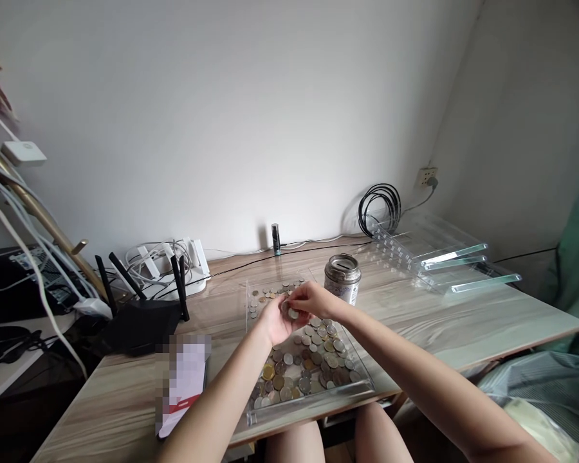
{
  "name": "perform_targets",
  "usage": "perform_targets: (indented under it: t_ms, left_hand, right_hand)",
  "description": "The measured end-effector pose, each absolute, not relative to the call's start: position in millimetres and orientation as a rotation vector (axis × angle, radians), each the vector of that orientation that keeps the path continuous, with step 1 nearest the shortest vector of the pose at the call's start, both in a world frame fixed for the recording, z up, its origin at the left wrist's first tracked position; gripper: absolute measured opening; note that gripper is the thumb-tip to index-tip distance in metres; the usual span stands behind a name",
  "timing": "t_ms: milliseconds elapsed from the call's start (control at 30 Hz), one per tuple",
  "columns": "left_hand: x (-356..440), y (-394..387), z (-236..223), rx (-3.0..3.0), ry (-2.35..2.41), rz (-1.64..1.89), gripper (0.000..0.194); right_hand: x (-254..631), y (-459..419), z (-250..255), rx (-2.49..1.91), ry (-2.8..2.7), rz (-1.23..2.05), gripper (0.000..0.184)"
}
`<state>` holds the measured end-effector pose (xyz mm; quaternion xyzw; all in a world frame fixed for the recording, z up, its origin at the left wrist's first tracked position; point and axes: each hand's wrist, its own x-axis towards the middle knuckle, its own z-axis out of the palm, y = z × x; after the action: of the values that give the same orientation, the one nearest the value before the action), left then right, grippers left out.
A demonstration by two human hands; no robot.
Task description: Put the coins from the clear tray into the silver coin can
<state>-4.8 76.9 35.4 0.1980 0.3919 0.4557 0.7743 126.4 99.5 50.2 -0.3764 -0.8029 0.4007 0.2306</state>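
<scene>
My left hand [278,323] is cupped palm up over a clear acrylic tray [313,393], with a few coins [292,312] in it. My right hand [313,299] reaches across from the right, its fingertips pinched on a coin at the left palm. Many loose coins [335,360], silver and gold-toned, are spread over the tray's near half, and smaller ones [270,294] lie along its far left. Just beyond my right hand stands a round metal tin [342,273] with a slot in its lid. My fingers partly hide the held coins.
A phone-like object [188,386], partly pixelated, lies left of the tray. Behind it are a black router [142,321] and white cabled devices [193,263]. A small dark bottle [276,239], coiled black cable [380,209] and clear acrylic trays [444,257] are towards the wall.
</scene>
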Motion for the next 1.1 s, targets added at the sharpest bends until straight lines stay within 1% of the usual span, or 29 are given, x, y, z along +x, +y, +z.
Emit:
perform_targets:
  t_ms: [100, 200, 300, 367, 467, 567, 700, 767, 867, 933, 1033, 1100]
  left_hand:
    - [0, 84, 37, 0.412, 0.8, 1.001, 0.02]
    - [-1, 91, 35, 0.338, 0.832, 1.04, 0.018]
    - [-5, 98, 32, 0.327, 0.799, 1.006, 0.019]
    - [-8, 102, 30, 0.343, 0.788, 0.978, 0.026]
    - [-15, 107, 27, 0.368, 0.768, 0.97, 0.032]
    - [-21, 109, 23, 0.398, 0.743, 0.945, 0.032]
    - [-25, 108, 18, 0.42, 0.746, 0.913, 0.035]
    - [-26, 106, 18, 0.415, 0.76, 0.925, 0.034]
    - [-25, 101, 20, 0.393, 0.761, 0.963, 0.026]
    - [-24, 99, 20, 0.395, 0.746, 0.989, 0.021]
    - [-22, 98, 18, 0.41, 0.769, 1.063, 0.016]
    - [-21, 100, 14, 0.42, 0.807, 1.11, 0.017]
  right_hand:
    - [117, 105, 58, -1.067, -2.268, 0.704, 0.02]
    - [114, 104, 60, -1.105, -2.277, 0.491, 0.023]
    - [126, 106, 68, -1.218, -2.193, 0.379, 0.02]
    - [145, 112, 79, -1.299, -2.057, 0.316, 0.017]
    - [181, 128, 93, -1.453, -1.869, 0.163, 0.018]
    - [206, 145, 96, -1.622, -1.909, 0.063, 0.018]
    - [213, 152, 89, -1.814, -1.988, -0.04, 0.019]
    - [209, 146, 89, -1.853, -1.98, -0.096, 0.018]
    - [194, 129, 90, -1.725, -1.904, -0.233, 0.023]
    - [176, 116, 87, -1.55, -1.958, -0.205, 0.027]
    - [143, 101, 72, -1.296, -2.318, 0.075, 0.024]
    - [125, 99, 59, -1.253, -2.466, 0.189, 0.021]
